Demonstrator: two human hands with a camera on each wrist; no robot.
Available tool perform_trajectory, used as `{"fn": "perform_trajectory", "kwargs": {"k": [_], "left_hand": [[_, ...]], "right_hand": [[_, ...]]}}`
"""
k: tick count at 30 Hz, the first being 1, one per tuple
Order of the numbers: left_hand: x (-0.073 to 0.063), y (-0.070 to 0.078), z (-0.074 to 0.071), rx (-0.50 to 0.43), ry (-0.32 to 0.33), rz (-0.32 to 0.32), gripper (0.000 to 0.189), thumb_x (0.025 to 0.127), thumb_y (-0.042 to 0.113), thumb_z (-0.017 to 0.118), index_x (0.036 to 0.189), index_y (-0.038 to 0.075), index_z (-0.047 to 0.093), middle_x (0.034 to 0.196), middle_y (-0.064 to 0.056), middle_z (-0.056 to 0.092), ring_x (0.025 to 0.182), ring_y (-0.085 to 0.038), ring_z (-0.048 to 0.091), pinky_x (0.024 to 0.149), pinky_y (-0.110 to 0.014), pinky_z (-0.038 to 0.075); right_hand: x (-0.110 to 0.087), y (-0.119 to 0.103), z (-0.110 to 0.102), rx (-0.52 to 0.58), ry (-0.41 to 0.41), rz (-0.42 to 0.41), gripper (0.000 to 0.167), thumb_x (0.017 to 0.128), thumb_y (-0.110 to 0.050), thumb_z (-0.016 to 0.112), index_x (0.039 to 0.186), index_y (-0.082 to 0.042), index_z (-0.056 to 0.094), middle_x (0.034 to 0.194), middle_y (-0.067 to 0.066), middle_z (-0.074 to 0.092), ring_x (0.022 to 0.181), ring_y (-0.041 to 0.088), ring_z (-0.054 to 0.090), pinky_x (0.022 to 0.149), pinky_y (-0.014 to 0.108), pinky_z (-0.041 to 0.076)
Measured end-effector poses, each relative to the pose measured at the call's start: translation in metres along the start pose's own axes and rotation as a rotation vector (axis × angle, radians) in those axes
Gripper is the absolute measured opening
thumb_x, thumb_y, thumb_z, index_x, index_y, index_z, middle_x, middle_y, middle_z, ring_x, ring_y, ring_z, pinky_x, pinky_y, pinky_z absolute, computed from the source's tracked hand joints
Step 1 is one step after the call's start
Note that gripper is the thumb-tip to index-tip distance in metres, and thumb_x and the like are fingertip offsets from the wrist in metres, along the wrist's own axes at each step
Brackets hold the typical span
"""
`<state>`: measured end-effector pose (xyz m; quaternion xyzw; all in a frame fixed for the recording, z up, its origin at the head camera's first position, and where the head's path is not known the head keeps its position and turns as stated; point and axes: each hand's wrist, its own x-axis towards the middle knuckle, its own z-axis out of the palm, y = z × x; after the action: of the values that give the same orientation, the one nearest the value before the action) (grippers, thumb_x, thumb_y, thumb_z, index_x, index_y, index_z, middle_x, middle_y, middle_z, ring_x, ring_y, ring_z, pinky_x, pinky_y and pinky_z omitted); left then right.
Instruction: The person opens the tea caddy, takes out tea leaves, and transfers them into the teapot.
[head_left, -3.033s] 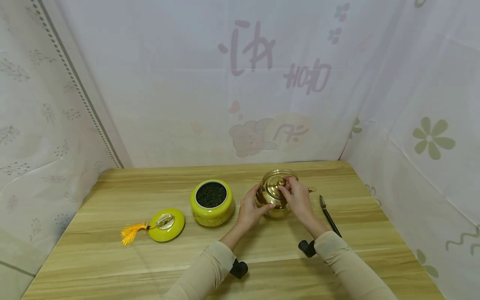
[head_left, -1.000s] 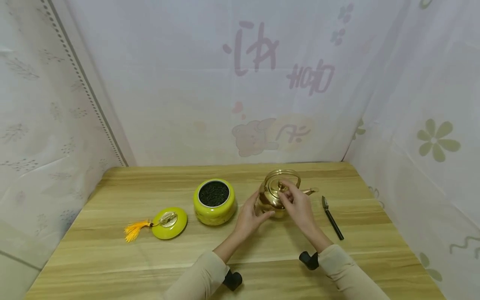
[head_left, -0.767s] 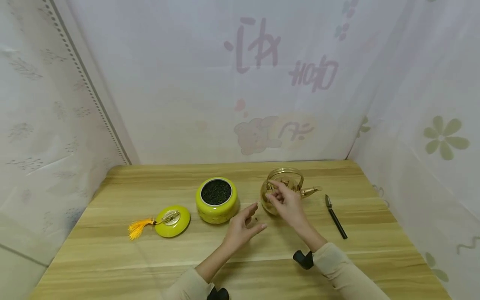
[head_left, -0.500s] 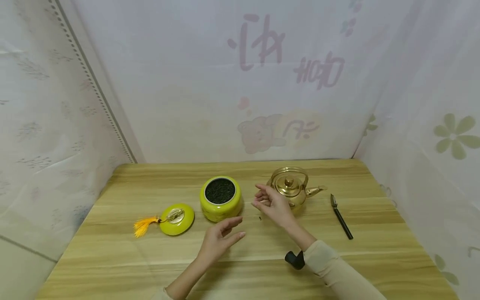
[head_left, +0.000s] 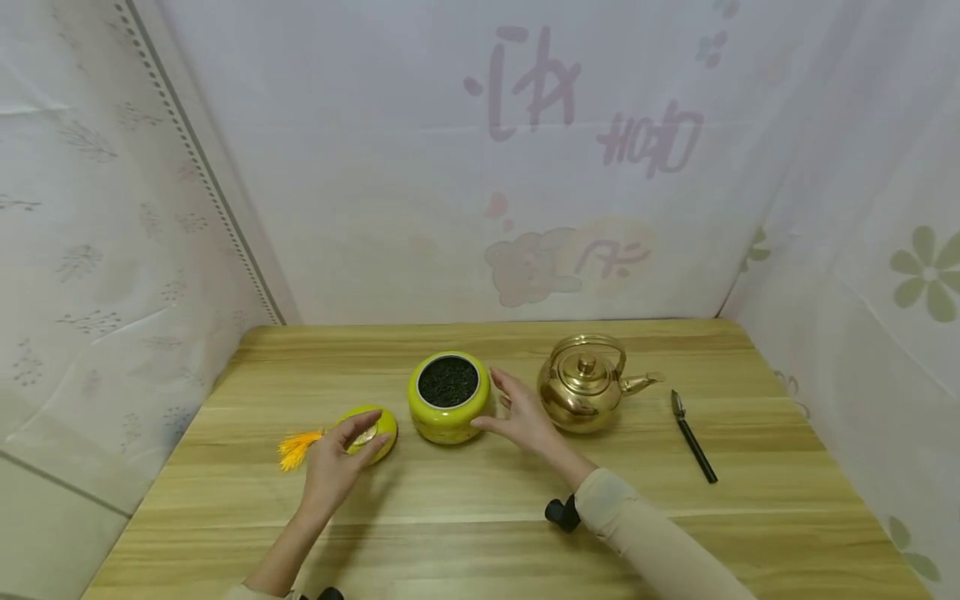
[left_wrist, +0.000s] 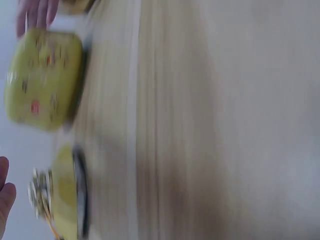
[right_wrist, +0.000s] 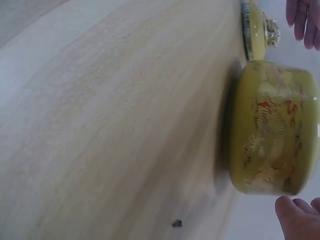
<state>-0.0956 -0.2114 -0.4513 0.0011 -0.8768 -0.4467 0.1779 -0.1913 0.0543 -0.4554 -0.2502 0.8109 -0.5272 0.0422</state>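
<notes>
A yellow tea jar [head_left: 446, 429], lidless and filled with dark loose tea leaves [head_left: 447, 382], stands mid-table. My right hand [head_left: 528, 421] is at its right side, fingers and thumb spread; whether they touch the jar I cannot tell. Left of the jar lies its yellow lid [head_left: 386, 427] with an orange tassel [head_left: 296, 448]. Over the lid, partly covering it, hovers my left hand [head_left: 333, 467], fingers apart and holding nothing. In the left wrist view the lid [left_wrist: 64, 195] sits below the fingertips [left_wrist: 5, 197]. A gold teapot [head_left: 581, 400] stands right of the jar, lid on.
A slim tool with a black handle and metal head [head_left: 693, 442] lies right of the teapot, whose spout [head_left: 639, 383] points toward it. One small dark bit [right_wrist: 177, 223] is on the wooden table [head_left: 480, 517] near the jar. Patterned cloth [head_left: 375, 167] encloses the back and sides.
My right hand has let go of the teapot lid's knob and moved left to the jar. My left hand has left the teapot's side and moved left to above the yellow lid.
</notes>
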Motion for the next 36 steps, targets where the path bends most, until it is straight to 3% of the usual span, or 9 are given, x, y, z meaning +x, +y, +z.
{"fn": "perform_trajectory", "kwargs": {"k": [4,8,13,16,22,29,36], "left_hand": [[0.010,-0.016,-0.012,0.082,0.037,0.057,0.036,0.079,0.011,0.076,0.112,0.000,0.067,0.110,-0.013,0.068,0.106,-0.030,0.062,0.089,-0.038,0.051],[0.019,-0.028,-0.018,0.146,0.039,0.108,0.037,0.077,0.008,0.077,0.111,-0.001,0.067,0.109,-0.017,0.068,0.106,-0.033,0.062,0.078,-0.036,0.055],[0.022,-0.037,-0.022,0.167,-0.030,0.061,0.039,0.081,0.014,0.075,0.114,-0.002,0.065,0.112,-0.021,0.066,0.109,-0.038,0.059,0.082,-0.050,0.052],[0.022,-0.040,-0.023,0.181,-0.068,0.021,0.040,0.082,0.017,0.074,0.115,-0.002,0.064,0.112,-0.022,0.065,0.107,-0.039,0.060,0.082,-0.050,0.053],[0.023,-0.044,-0.022,0.207,-0.093,0.012,0.036,0.080,0.011,0.074,0.112,-0.003,0.066,0.107,-0.022,0.067,0.099,-0.036,0.064,0.074,-0.042,0.056],[0.024,-0.048,-0.020,0.246,-0.079,0.022,0.031,0.078,0.010,0.076,0.107,-0.001,0.069,0.099,-0.017,0.070,0.088,-0.029,0.066,0.071,-0.038,0.057],[0.023,-0.050,-0.020,0.274,-0.030,0.075,0.022,0.075,0.006,0.077,0.097,0.001,0.072,0.088,-0.010,0.071,0.076,-0.021,0.064,0.062,-0.023,0.054]], "right_hand": [[0.005,0.002,0.004,-0.005,-0.009,0.008,0.093,0.074,-0.020,0.081,0.144,0.007,0.026,0.149,0.024,0.029,0.136,0.036,0.032,0.104,0.046,0.040],[0.009,0.003,0.006,-0.015,-0.013,0.037,0.097,0.073,-0.023,0.082,0.146,0.005,0.024,0.151,0.020,0.027,0.137,0.033,0.031,0.106,0.044,0.038],[0.012,0.006,0.009,-0.001,-0.025,0.071,0.100,0.074,-0.025,0.082,0.147,0.004,0.021,0.152,0.019,0.025,0.138,0.032,0.029,0.109,0.042,0.034],[0.013,0.007,0.011,-0.002,-0.029,0.091,0.101,0.074,-0.026,0.081,0.148,0.002,0.019,0.153,0.019,0.023,0.139,0.032,0.028,0.111,0.041,0.032],[0.014,0.008,0.013,-0.037,-0.019,0.125,0.100,0.074,-0.028,0.081,0.149,-0.002,0.021,0.153,0.017,0.024,0.137,0.031,0.032,0.111,0.039,0.032],[0.015,0.009,0.015,-0.025,-0.015,0.108,0.098,0.074,-0.025,0.081,0.148,-0.001,0.022,0.153,0.017,0.024,0.137,0.030,0.032,0.110,0.038,0.034],[0.018,0.011,0.017,-0.003,-0.016,0.100,0.098,0.075,-0.025,0.080,0.148,0.000,0.021,0.153,0.017,0.025,0.137,0.029,0.032,0.109,0.038,0.036]]}}
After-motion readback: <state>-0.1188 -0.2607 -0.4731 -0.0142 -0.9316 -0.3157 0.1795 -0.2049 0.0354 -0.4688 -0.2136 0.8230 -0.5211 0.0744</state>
